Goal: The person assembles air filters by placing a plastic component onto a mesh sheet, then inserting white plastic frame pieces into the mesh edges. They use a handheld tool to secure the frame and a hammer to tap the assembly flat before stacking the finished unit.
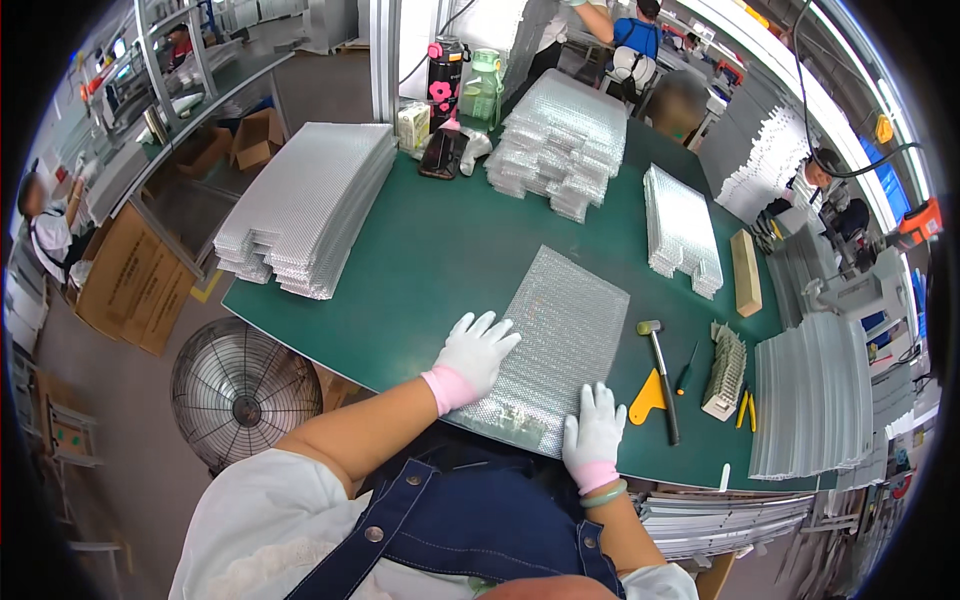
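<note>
A flat silver-grey panel with a fine dimpled texture point(560, 315) lies on the green tabletop in front of me, reaching the near edge. My left hand point(472, 362), in a white glove with a pink cuff, rests over the panel's left side with its fingers spread. At the lower right corner is my right hand point(594, 435), gloved the same way, its fingers stretched out along the panel's edge. Neither hand grips anything. Right of the panel lie a hammer point(660, 380) and a yellow scraper point(648, 397).
Stacks of similar sheets stand at the left point(310, 190), the back point(565, 125) and the right point(683, 225). A screwdriver point(688, 368), yellow-handled pliers point(746, 410) and a wooden block point(745, 272) lie rightward. Bottles point(482, 90) and a phone point(443, 154) sit at the back.
</note>
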`<state>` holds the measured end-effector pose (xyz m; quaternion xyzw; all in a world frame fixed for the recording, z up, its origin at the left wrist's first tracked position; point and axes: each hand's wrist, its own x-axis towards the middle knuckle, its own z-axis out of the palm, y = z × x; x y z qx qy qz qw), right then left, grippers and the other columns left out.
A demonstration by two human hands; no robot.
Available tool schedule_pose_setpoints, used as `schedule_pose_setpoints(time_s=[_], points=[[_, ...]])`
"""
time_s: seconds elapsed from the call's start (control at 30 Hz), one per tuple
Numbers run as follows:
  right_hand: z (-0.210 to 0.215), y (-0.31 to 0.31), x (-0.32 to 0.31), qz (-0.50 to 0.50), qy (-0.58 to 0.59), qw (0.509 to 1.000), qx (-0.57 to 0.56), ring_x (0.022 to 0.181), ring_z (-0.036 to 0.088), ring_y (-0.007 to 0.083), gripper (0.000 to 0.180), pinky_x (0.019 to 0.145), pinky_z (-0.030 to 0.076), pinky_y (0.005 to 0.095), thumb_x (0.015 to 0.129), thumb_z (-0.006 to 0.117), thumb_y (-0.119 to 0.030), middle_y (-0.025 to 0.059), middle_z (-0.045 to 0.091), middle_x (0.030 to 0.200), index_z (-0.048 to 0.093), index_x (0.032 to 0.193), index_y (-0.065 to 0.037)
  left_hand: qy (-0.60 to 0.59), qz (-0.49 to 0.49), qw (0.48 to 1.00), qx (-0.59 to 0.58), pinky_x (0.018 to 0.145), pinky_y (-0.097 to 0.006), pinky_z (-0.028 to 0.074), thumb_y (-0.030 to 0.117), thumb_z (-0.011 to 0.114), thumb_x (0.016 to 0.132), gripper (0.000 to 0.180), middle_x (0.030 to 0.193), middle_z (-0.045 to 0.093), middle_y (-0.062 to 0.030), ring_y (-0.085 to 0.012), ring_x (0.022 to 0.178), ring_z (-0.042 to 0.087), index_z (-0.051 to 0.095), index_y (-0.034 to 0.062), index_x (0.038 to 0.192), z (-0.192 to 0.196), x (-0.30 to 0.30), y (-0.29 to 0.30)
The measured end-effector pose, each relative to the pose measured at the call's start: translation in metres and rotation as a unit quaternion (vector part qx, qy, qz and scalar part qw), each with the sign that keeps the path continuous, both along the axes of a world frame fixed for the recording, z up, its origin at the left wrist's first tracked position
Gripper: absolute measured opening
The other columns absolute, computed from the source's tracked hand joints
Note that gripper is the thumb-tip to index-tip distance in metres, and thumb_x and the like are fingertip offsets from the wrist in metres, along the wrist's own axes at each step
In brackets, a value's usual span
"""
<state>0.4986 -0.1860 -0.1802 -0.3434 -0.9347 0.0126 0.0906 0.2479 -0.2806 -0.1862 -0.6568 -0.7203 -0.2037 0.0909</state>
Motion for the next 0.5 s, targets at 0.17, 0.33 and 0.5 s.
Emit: schedule_pose_setpoints(time_s=[0.17,0.33,0.5], points=[[-0.007,0.033,0.0,-0.01,-0.042,0.999,0.03,0.14,0.031,0.0337,0.067,0.114,0.018,0.0594,0.089,0.054,-0.038,0.0176,0.038,0.149,0.039,0.143,-0.001,0.009,0.064,0.998,-0.009,0.11,-0.053,0.029,0.015,0.056,0.083,0.044,0.132,0.051,-0.0129,-0.0322,0.129,0.043,0.053,0.0069,0.126,-0.006,0.02,0.012],[0.005,0.03,-0.006,0.0,-0.089,0.995,0.034,0.14,0.034,0.0295,0.073,0.114,0.019,0.0584,0.089,0.056,-0.047,0.0159,0.04,0.148,0.038,0.143,-0.002,0.034,-0.012,0.994,-0.102,0.112,-0.057,0.025,0.025,0.06,0.083,0.033,0.122,0.057,-0.0143,-0.0336,0.126,0.044,0.063,0.0052,0.11,0.029,-0.001,0.015],[0.039,0.041,-0.012,0.03,-0.145,0.989,-0.01,0.135,0.042,0.025,0.073,0.115,0.017,0.0584,0.087,0.059,-0.052,0.0143,0.049,0.143,0.047,0.14,-0.003,-0.037,-0.125,0.988,-0.086,0.11,-0.051,0.033,0.026,0.063,0.081,0.033,0.125,0.055,-0.0223,-0.0393,0.126,0.045,0.062,-0.0032,0.097,0.025,-0.016,0.04]])
